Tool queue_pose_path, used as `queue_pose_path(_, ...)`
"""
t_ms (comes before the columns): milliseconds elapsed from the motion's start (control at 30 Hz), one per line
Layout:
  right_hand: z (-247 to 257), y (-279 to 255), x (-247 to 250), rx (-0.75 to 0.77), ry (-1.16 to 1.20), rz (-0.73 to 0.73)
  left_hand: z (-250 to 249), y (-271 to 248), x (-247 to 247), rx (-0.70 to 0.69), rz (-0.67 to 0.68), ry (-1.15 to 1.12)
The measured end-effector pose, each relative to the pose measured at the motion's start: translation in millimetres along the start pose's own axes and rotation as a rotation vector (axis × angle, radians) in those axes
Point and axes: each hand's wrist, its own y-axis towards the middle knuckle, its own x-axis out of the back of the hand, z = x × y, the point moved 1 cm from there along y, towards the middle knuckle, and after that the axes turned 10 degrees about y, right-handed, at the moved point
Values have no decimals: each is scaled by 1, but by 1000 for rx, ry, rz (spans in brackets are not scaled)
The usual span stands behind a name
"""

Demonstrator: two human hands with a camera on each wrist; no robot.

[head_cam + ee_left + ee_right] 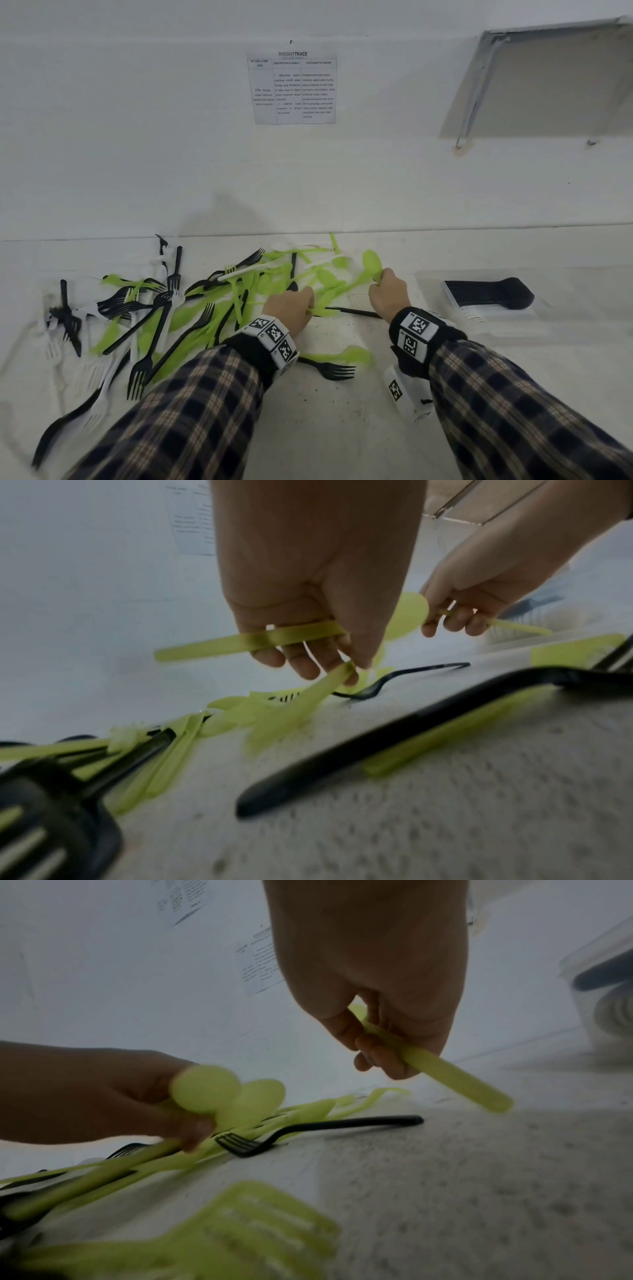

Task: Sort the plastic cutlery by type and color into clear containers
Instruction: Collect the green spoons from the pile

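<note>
Black fork [337,369] lies near green-spoon-gripping hands, beside clear container [479,301].

Both forearms wear long plaid sleeves [191,407] in dark navy crossed by tan and cream lines. Each wrist carries a black strap [419,356] fitted with white blocks printed with black square fiducial markers [274,334]. A further white marker block [406,394] hangs beneath the right wrist. The left hand [291,310] and right hand [388,294] are bare.

Bare table [342,428] lies open between the hands; scattered cutlery [164,308] crowds the left hand's [291,308] outer side.
</note>
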Motion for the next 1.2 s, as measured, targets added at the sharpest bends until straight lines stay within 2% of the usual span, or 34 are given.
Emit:
queue_pose_path(133,2,8,1,-35,12,-42,1,2,8,121,-131,-291)
queue_pose_path(233,9,16,-5,-38,-37,-22,9,4,15,204,-208,-470)
queue_pose_path(333,19,25,-16,29,-157,69,18,8,20,291,-137,-448)
queue_pose_path(467,36,37,-32,134,-322,223,29,18,19,382,-121,-513)
queue_pose_path(633,45,46,-47,157,-564,395,36,21,17,472,-92,-594)
queue_pose_path(733,45,51,-58,204,-597,458,41,28,15,512,-83,-602)
queue_pose_path(800,46,54,-62,209,-446,485,43,33,15,523,-104,-609)
queue_pose_path(867,48,62,-62,268,-390,451,46,38,14,540,-125,-620)
queue_pose_path(933,49,69,-61,355,-504,432,47,41,13,548,-125,-632)
queue_pose_path(1067,46,74,-71,571,-774,525,51,44,7,522,-106,-551)
queue_pose_path(1200,42,79,-80,668,-811,538,56,45,-2,493,-102,-527)
